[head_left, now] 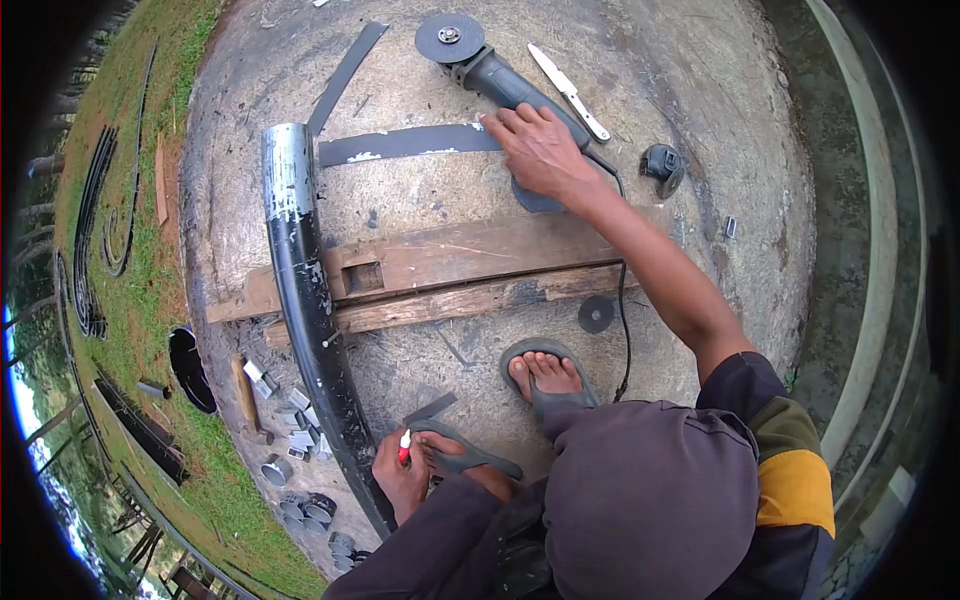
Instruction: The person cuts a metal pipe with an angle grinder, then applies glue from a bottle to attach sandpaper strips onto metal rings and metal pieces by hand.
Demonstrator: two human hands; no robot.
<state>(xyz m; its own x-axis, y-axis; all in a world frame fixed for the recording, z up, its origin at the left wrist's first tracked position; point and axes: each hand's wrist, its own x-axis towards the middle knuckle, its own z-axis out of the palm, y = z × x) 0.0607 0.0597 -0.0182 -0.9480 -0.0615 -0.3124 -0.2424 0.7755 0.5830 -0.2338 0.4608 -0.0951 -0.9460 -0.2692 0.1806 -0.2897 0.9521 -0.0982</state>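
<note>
My left hand (400,478) is closed around a red-and-white marker (404,447), its white end pointing up, beside the lower part of a long pipe (305,275). The pipe is black with a bare silvery end and lies across two wooden planks. Farther forward, my right hand (540,150) has its fingers bent over the end of a flat dark strip (410,143) with chipped pale edges; its thumb is hidden. Just beyond that hand lies an angle grinder (500,82) with a disc. A dark piece (537,197) shows partly under my right wrist.
A white-handled knife (570,92) lies right of the grinder. Another dark strip (347,78) rests near the pipe's silvery end. The wooden planks (480,250) cross the concrete. A hammer (247,395) and several metal pieces (300,420) are at left. A loose disc (596,314) lies near the cord.
</note>
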